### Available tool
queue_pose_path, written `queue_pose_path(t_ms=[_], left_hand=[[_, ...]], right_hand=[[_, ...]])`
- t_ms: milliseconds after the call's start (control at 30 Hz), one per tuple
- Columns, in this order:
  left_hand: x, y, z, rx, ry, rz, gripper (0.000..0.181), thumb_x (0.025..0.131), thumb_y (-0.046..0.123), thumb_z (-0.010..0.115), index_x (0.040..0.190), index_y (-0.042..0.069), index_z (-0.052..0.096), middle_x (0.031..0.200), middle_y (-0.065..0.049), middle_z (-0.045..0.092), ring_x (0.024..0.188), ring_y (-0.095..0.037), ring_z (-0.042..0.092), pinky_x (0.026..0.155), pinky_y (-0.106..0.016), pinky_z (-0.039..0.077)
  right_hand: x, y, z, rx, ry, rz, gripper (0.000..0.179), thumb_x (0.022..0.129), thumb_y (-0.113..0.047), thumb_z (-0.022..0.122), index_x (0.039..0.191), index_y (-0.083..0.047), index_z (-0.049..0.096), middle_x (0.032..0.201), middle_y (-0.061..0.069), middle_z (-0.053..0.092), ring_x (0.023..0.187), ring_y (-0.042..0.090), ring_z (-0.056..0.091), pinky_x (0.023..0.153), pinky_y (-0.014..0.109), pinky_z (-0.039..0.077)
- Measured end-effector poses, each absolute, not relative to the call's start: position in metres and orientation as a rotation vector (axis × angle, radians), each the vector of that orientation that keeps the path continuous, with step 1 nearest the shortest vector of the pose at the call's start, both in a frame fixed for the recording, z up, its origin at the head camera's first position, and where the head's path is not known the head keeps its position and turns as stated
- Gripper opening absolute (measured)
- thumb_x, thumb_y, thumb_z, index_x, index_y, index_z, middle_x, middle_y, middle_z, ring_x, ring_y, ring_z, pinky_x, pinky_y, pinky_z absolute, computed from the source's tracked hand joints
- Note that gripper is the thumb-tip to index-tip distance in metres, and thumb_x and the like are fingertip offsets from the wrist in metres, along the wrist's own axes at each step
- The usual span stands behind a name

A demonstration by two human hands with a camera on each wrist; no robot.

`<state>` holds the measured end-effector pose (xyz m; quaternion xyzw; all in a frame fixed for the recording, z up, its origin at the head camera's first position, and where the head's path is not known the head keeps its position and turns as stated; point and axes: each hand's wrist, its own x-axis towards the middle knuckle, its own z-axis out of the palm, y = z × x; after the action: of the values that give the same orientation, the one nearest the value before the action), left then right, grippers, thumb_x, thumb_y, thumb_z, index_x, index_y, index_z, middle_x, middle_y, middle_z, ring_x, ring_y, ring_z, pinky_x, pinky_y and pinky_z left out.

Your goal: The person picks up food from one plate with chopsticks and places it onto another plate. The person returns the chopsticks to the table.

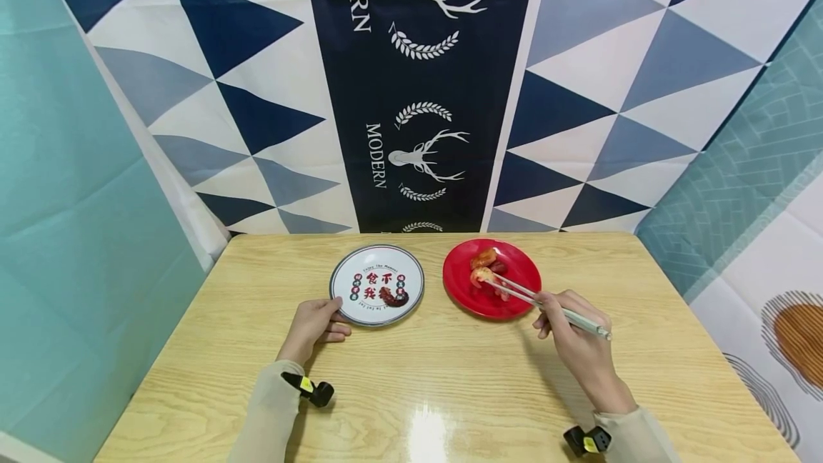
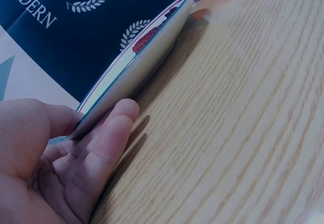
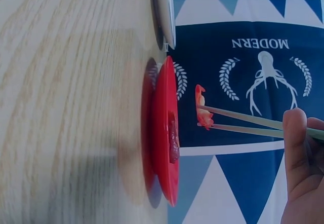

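Observation:
My left hand (image 1: 316, 326) grips the near-left rim of a white plate (image 1: 350, 274) with a dark blue edge and red characters, thumb on top and fingers beneath. A dark red-brown curved food piece (image 1: 393, 297) lies on it. In the right hand (image 1: 579, 334) are light green and metallic chopsticks (image 1: 569, 316). Their tips pinch an orange-red and pale, shrimp-like piece (image 3: 204, 113), held above the red plate (image 1: 459, 291) and apart from it in the right wrist view. On the red plate lie a glazed orange-brown piece (image 1: 484, 259) and a darker brown piece (image 1: 498, 267).
Both plates stand side by side near the back of the wooden table (image 1: 398, 370). Directly behind rises a patterned cloth (image 1: 424, 91) with triangles and deer heads. Light teal cloth (image 1: 83, 234) hangs at the left, and another patterned cloth (image 1: 759, 234) at the right.

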<state>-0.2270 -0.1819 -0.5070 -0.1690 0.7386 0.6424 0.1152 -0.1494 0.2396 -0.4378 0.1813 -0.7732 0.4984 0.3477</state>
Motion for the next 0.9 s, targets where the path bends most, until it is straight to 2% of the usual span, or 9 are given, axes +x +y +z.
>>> queue_pose_path(t_ms=[233, 433, 700, 900], left_hand=[[-0.227, -0.182, -0.507, -0.486, 2.165, 1.877, 0.038, 0.107, 0.03, 0.055, 0.115, -0.005, 0.068, 0.082, -0.011, 0.072, 0.064, -0.015, 0.074, 0.063, -0.03, 0.067], [-0.228, -0.182, -0.507, -0.49, 2.17, 1.873, 0.038, 0.107, 0.031, 0.055, 0.108, -0.005, 0.069, 0.08, -0.011, 0.073, 0.063, -0.016, 0.074, 0.064, -0.03, 0.067], [-0.228, -0.182, -0.508, -0.488, 2.163, 1.88, 0.038, 0.107, 0.03, 0.056, 0.113, -0.005, 0.069, 0.081, -0.011, 0.073, 0.063, -0.015, 0.074, 0.063, -0.03, 0.067], [-0.228, -0.182, -0.507, -0.497, 2.156, 1.88, 0.037, 0.107, 0.03, 0.056, 0.107, -0.005, 0.069, 0.078, -0.011, 0.073, 0.062, -0.015, 0.073, 0.062, -0.029, 0.067]], right_hand=[[-0.146, 0.237, -0.431, 0.464, -2.01, 1.299, 0.024, 0.09, 0.02, 0.063, 0.081, 0.0, 0.074, 0.064, 0.011, 0.064, 0.049, 0.007, 0.061, 0.042, 0.014, 0.052], [-0.151, 0.239, -0.435, 0.483, -1.979, 1.303, 0.024, 0.089, 0.021, 0.063, 0.082, 0.001, 0.074, 0.064, 0.011, 0.063, 0.049, 0.007, 0.06, 0.041, 0.015, 0.052], [-0.155, 0.24, -0.438, 0.491, -1.958, 1.283, 0.024, 0.087, 0.022, 0.064, 0.082, 0.002, 0.075, 0.063, 0.011, 0.064, 0.048, 0.007, 0.06, 0.042, 0.013, 0.051], [-0.159, 0.241, -0.442, 0.509, -1.939, 1.303, 0.024, 0.087, 0.023, 0.063, 0.084, 0.002, 0.075, 0.064, 0.012, 0.064, 0.048, 0.008, 0.06, 0.042, 0.015, 0.052]])
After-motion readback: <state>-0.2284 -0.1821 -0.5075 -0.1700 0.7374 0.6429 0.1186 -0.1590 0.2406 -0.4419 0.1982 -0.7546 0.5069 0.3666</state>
